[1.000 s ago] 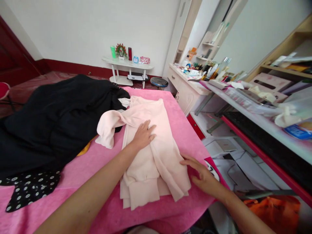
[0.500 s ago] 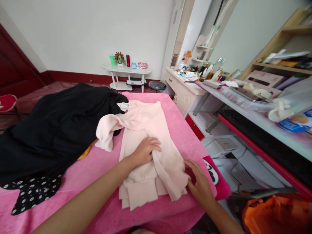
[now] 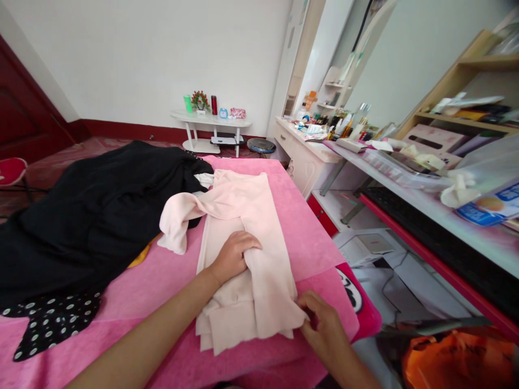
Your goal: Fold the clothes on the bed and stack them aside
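A pale pink long-sleeved sweater lies partly folded on the bed, one side turned inward over its body. One sleeve bends out to the left toward the dark clothes. My left hand is on the middle of the sweater, its fingers closed over the edge of the turned-in layer; the fingertips are partly hidden. At the lower right corner of the sweater, my right hand pinches the fabric edge between thumb and fingers.
A pink blanket covers the bed. Black clothing and a polka-dot cloth are heaped on the left. A cluttered desk runs along the right, with an orange bag below. A small white table stands by the wall.
My right hand has moved slightly left and down, drawing the sweater's corner inward, so that layer lies straighter. My left hand has shifted a little left, its fingers more curled.
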{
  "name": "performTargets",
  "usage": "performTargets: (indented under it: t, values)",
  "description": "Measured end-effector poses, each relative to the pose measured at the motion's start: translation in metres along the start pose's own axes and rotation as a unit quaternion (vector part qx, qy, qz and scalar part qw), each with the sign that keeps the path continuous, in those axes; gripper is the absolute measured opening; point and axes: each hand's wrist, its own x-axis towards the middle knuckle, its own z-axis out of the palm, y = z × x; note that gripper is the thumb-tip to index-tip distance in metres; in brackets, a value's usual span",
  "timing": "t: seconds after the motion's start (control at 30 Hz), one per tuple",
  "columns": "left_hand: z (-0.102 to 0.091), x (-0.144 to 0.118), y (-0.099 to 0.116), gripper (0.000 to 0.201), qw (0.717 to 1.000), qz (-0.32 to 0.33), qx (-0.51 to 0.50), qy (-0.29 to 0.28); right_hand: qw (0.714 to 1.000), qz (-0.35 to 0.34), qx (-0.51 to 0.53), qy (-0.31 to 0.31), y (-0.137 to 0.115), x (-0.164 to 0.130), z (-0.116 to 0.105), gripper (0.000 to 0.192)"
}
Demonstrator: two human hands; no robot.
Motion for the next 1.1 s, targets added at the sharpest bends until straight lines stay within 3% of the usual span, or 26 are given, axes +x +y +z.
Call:
performTargets:
  t: [0.07, 0.17, 0.23, 0.37, 0.47, 0.57, 0.63, 0.67, 0.73, 0.83, 0.9, 0.97, 1.1]
  values:
    - [-0.001, -0.003, 0.003, 0.029, 0.998, 0.005, 0.026, -0.054, 0.997, -0.031, 0.006, -0.07, -0.005, -0.003, -0.006, 0.024]
    - [-0.002, -0.012, 0.01, 0.051, 0.991, 0.0, 0.048, -0.125, 0.973, -0.056, 0.002, -0.224, -0.021, -0.001, -0.025, 0.035]
    - [-0.004, -0.019, 0.017, 0.059, 0.987, -0.007, 0.05, -0.153, 0.967, -0.061, -0.005, -0.248, -0.034, 0.011, -0.04, 0.037]
    - [-0.01, -0.03, 0.038, 0.058, 0.982, -0.011, 0.019, -0.19, 0.99, -0.086, 0.033, -0.106, -0.055, 0.077, -0.043, 0.026]
    - [-0.016, -0.035, 0.055, 0.052, 0.979, -0.025, -0.027, -0.202, 0.988, -0.142, 0.051, -0.008, -0.06, 0.146, -0.012, 0.03]
    - [-0.03, -0.037, 0.065, 0.038, 0.974, -0.052, -0.075, -0.209, 0.981, -0.192, -0.025, 0.013, -0.057, 0.2, 0.032, 0.052]
    - [-0.049, -0.037, 0.064, 0.029, 0.975, -0.081, -0.089, -0.185, 0.977, -0.184, -0.108, -0.005, -0.05, 0.219, 0.057, 0.059]
    - [-0.062, -0.037, 0.061, 0.026, 0.981, -0.101, -0.08, -0.146, 0.973, -0.177, -0.146, -0.012, -0.045, 0.223, 0.066, 0.06]
    - [-0.093, -0.038, 0.048, 0.024, 0.988, -0.151, -0.025, -0.014, 0.964, -0.176, -0.2, -0.011, -0.036, 0.224, 0.078, 0.056]
    - [-0.143, -0.043, 0.016, 0.025, 0.945, -0.226, 0.097, 0.217, 0.955, -0.192, -0.225, 0.006, -0.026, 0.219, 0.082, 0.052]
    - [-0.168, -0.047, -0.008, 0.028, 0.909, -0.267, 0.135, 0.29, 0.954, -0.195, -0.226, 0.01, -0.024, 0.217, 0.081, 0.05]
    - [-0.182, -0.049, -0.029, 0.03, 0.901, -0.312, 0.152, 0.259, 0.954, -0.196, -0.225, 0.018, -0.025, 0.218, 0.08, 0.049]
    - [-0.179, -0.049, -0.051, 0.041, 0.897, -0.391, 0.192, 0.08, 0.955, -0.196, -0.22, 0.024, -0.026, 0.22, 0.08, 0.048]
